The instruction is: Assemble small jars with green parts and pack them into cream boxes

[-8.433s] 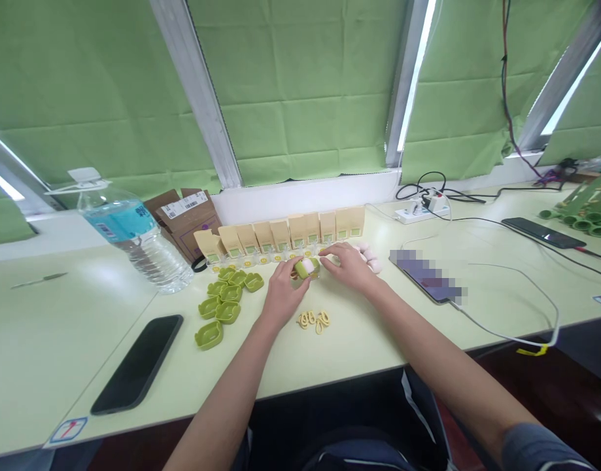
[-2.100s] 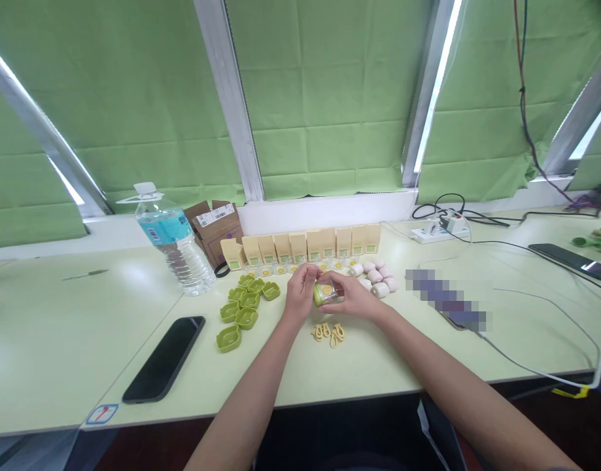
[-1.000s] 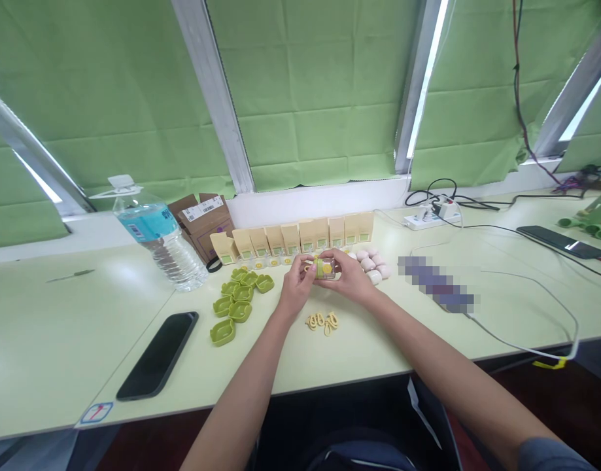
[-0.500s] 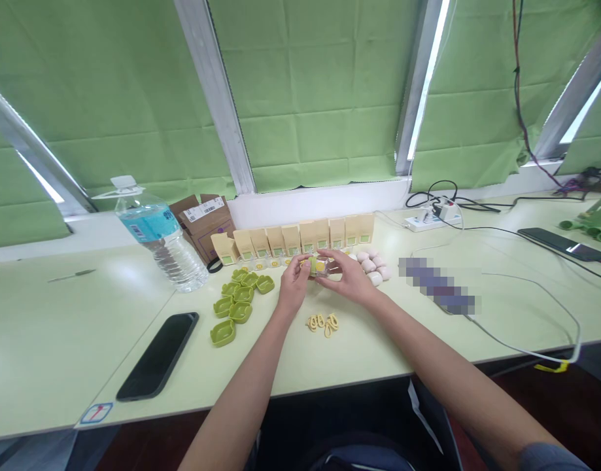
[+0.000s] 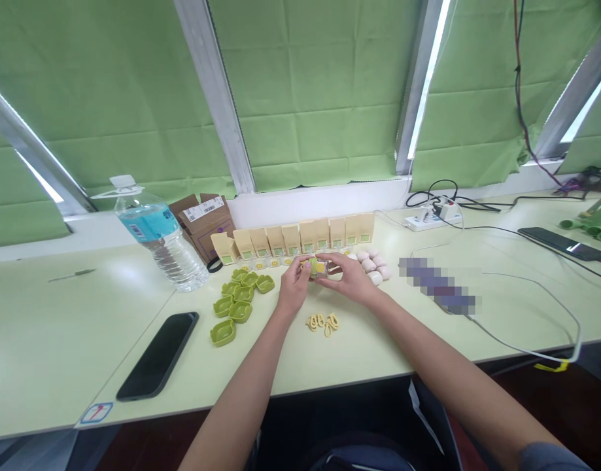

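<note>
My left hand [image 5: 295,284] and my right hand [image 5: 352,277] meet above the table, both closed on one small clear case [image 5: 322,267] with a green part on its left and a yellow round spot. My left fingers pinch the green side, my right fingers the clear end. Fingers cover part of it. Left of my hands lie several shallow green cups [image 5: 243,294]. Nearer to me sits a small heap of pale yellow loops [image 5: 328,322]. To the right, several whitish rounded pieces [image 5: 369,264] are bunched together.
Behind my hands stands a row of beige cartons [image 5: 300,239], with small clear cases along its foot. A water bottle [image 5: 160,232] and a cardboard box [image 5: 206,229] stand back left. A phone [image 5: 157,356] lies front left. A power strip [image 5: 432,219] with cables sits back right.
Both hands stay at nearly the same spot. The right fingers and the case have shifted very slightly downward in the view.
</note>
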The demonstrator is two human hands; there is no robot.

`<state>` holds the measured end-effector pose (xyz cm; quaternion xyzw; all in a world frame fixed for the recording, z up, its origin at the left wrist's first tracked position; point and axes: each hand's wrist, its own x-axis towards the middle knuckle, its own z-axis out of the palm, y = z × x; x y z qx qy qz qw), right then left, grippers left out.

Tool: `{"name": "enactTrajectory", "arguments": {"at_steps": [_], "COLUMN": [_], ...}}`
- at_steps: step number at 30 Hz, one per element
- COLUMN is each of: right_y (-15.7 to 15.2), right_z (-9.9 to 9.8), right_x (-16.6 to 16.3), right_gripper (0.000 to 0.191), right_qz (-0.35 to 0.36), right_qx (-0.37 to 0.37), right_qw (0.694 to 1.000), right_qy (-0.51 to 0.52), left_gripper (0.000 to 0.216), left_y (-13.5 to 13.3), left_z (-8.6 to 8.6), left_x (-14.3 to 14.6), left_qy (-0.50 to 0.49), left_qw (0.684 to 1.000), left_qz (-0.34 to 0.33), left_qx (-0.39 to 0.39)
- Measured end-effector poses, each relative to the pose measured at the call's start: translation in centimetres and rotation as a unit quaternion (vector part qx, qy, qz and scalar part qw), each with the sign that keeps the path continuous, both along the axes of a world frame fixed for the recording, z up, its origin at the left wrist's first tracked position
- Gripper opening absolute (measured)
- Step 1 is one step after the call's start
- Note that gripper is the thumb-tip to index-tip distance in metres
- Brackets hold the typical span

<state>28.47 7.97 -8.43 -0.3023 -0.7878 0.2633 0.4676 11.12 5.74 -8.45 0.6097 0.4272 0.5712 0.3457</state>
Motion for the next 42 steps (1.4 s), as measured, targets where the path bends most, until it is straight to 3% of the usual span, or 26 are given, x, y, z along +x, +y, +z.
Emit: {"name": "enactTrajectory", "arguments": {"at_steps": [26,34,42], "right_y": [0.53,0.4,0.19], "right_z": [-0.2,-0.36,-0.32], "right_x": [0.39,0.45,-0.06], "right_gripper": [0.057,0.057,0.051], "right_qz": [0.001,0.001,-0.041], "right_qx": [-0.03,-0.011,0.015], "right_qw": [1.0,1.0,0.999], "right_qy": [0.0,0.015,0.027], "left_gripper": [0.039,0.042,0.037], "left_y": [0.24,-0.06,-0.56], "left_z": [-0.88,-0.41,-0.12], "left_x": [-0.86,-0.46,-0.12], "left_qy": [0.014,-0.001,0.044], "left_qw": [1.0,0.999,0.999], "left_qz": [-0.026,-0.043,-0.014], "left_qx": [0.001,0.016,0.021]}}
